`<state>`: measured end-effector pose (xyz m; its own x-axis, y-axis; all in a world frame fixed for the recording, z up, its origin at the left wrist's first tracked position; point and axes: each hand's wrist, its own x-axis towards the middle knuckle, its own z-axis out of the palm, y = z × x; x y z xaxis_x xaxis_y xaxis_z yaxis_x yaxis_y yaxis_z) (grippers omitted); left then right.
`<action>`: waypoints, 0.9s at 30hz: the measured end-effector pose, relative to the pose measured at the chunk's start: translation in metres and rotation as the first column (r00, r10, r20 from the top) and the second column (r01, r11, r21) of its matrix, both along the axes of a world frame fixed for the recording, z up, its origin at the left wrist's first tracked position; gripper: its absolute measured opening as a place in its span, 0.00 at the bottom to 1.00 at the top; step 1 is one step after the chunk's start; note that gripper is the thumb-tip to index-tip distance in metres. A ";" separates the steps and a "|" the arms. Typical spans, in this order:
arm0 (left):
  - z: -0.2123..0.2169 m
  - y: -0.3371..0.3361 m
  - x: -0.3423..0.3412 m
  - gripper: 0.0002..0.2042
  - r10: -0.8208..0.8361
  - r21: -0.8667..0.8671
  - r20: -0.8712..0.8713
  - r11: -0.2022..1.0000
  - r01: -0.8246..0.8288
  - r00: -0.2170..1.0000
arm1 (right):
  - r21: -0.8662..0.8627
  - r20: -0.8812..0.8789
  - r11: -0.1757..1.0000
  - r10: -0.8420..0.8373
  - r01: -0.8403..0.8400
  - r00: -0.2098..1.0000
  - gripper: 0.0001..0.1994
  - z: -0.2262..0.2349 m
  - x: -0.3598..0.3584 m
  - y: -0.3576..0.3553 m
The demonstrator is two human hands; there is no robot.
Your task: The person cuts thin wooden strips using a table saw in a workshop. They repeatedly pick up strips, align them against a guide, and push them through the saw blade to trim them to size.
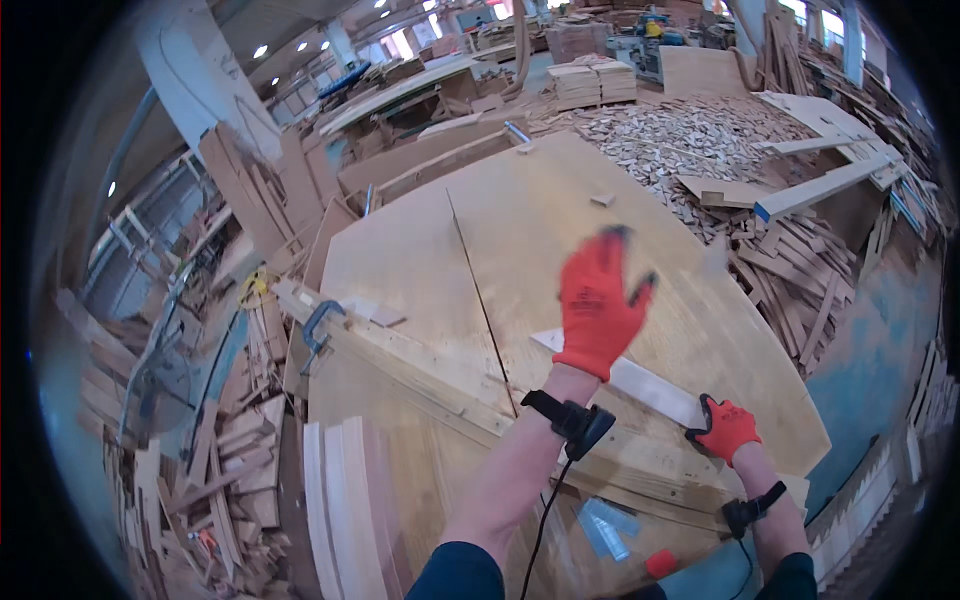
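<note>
Left hand point(600, 305): red glove, dark fingertips, blackish print on the back. Right hand point(730, 428): same red, black finger ends. Wrist straps point(572, 422) black; sleeves point(458, 573) dark navy-teal. Wood strip point(655, 392) whitish. Bench point(400, 260) honey-tan, one thin dark line across it. Clamp point(320, 322) blue. Stacked pieces point(345, 500) banded cream and pinkish brown. Small block point(661, 564) bright red. Floor point(870, 390) worn blue-green. Offcut heap point(670, 135) mottled cream, grey, brown.

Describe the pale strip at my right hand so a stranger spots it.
Find the large wooden tabletop, then the long yellowish rail across it. Just beyond lies the pale strip, right hand at its right end, whiter and shorter than the rail.
</note>
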<state>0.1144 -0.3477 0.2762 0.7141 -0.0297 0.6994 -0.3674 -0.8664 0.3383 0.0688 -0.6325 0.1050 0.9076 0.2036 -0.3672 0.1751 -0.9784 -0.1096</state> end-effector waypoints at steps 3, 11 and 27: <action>-0.030 0.029 -0.039 0.29 0.040 -0.095 -0.078 0.994 -0.047 0.996 | 0.000 -0.005 0.999 0.054 -0.054 0.999 0.47 -0.006 0.014 0.011; -0.192 0.183 -0.159 0.28 0.378 0.272 -0.511 0.923 -0.272 0.772 | 0.121 0.071 0.968 0.214 -0.221 0.974 0.45 -0.014 0.049 0.136; -0.206 0.292 -0.082 0.26 0.522 0.311 -0.622 0.849 -0.428 0.584 | 0.250 0.083 0.868 0.421 -0.428 0.903 0.30 -0.030 0.072 0.310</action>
<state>0.0328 -0.0553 0.0699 0.9123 0.4065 0.0498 0.3894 -0.8986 0.2022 0.1405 -0.3221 0.0751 0.7204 0.6551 -0.2277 0.5732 -0.7472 -0.3363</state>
